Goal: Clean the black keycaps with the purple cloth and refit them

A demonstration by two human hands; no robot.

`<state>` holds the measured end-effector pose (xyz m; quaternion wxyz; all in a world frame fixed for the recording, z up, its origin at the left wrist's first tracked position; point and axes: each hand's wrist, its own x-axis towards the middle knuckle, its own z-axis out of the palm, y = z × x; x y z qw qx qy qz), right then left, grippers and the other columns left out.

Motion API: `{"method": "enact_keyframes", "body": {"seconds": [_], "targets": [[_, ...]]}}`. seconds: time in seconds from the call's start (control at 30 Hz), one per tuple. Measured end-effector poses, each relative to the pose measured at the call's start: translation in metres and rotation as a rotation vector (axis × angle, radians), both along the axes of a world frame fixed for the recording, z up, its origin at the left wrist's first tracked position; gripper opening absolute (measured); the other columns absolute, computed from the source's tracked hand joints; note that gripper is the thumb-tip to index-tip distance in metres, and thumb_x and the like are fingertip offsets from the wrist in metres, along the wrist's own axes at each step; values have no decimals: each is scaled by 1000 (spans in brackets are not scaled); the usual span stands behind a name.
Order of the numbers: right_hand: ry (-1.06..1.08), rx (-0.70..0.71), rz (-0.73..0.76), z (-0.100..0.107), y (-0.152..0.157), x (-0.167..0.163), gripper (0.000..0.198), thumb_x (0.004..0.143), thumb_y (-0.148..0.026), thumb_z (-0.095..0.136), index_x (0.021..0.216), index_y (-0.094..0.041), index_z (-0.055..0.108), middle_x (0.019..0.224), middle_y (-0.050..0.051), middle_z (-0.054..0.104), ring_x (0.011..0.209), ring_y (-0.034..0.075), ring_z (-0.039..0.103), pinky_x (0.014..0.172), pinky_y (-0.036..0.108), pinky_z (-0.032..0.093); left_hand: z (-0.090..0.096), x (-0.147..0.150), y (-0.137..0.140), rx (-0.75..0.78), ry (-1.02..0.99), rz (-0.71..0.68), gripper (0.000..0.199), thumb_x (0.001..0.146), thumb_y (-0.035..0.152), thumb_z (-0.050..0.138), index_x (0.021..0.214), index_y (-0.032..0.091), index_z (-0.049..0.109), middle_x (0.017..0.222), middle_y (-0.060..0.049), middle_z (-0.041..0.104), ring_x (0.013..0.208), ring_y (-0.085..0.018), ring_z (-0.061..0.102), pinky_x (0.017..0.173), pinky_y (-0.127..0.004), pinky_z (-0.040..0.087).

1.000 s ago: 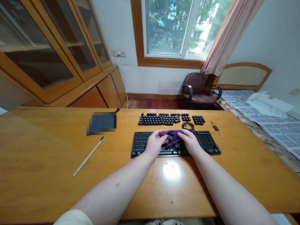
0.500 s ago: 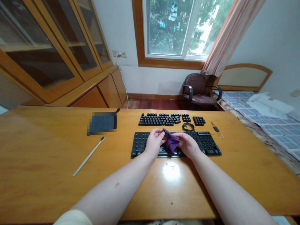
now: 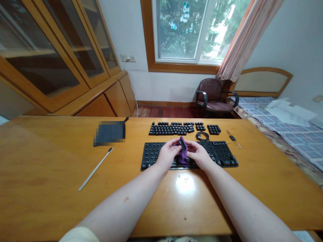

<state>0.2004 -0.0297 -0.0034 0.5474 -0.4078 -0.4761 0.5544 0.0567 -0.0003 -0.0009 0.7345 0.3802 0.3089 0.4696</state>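
Just above the wide black plastic keyboard base [image 3: 225,151], your left hand [image 3: 166,155] has its grip on a small oblong black piece [image 3: 181,145], while your right hand [image 3: 200,155] grasps the soft purple cloth [image 3: 183,158] beside it. Half a second ago the cloth bulged loosely toward your right hand; now it is gathered narrow alongside the piece, so the two seem in closer contact.

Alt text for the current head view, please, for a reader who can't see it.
A person's left hand holds a small black piece and the right hand a purple cloth against it, above a black keyboard on a wooden desk. Loose keycaps and a coiled cable lie beyond the keyboard, with a white-handled brush off to the left.
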Motion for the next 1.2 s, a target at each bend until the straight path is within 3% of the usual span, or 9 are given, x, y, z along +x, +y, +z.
{"method": "enact_keyframes", "body": {"seconds": [0.23,0.43,0.67,0.83,1.0,1.1,1.2], "targets": [[-150,93,40,0,-1,3,56,66,-26,71,119,-25,55,118,6,58,107,22,55,94,39,40,5,0,-1,38,47,52,38,61,21,73,96,14,61,69,2,57,61,-6,55,57,-17,45],[-382,226,-40,1,-3,3,42,72,-25,66,113,-27,61,102,4,62,98,19,56,89,33,43,6,2,-1,19,36,82,36,57,19,75,88,13,59,63,4,56,56,-5,52,53,-15,43],[-408,164,-174,-7,-3,3,20,72,-25,64,89,-24,72,86,4,68,79,18,62,77,33,49,2,2,0,-31,68,143,39,55,23,77,89,15,59,64,5,53,57,-6,53,58,-20,49],[-392,130,-163,-1,-4,1,26,72,-28,63,97,-24,70,91,5,68,79,18,62,67,31,51,3,1,0,-31,57,119,38,58,23,75,91,15,59,65,5,52,57,-5,53,57,-18,47],[-439,220,-72,3,-4,-1,40,68,-26,69,107,-26,64,104,5,65,97,21,58,88,35,45,1,1,0,88,107,70,38,59,21,74,93,13,61,65,4,52,58,-5,50,55,-16,43],[-474,202,-108,4,-5,-1,30,69,-28,68,99,-25,69,99,5,67,92,21,60,87,37,45,-1,1,0,125,131,106,38,60,21,73,94,13,61,68,2,55,62,-6,51,59,-18,44],[-465,162,-197,5,-6,-1,18,70,-28,65,86,-24,73,86,5,69,80,20,62,74,35,51,-2,2,1,61,112,110,41,60,25,73,97,14,59,71,2,55,65,-8,54,62,-20,46]]}}
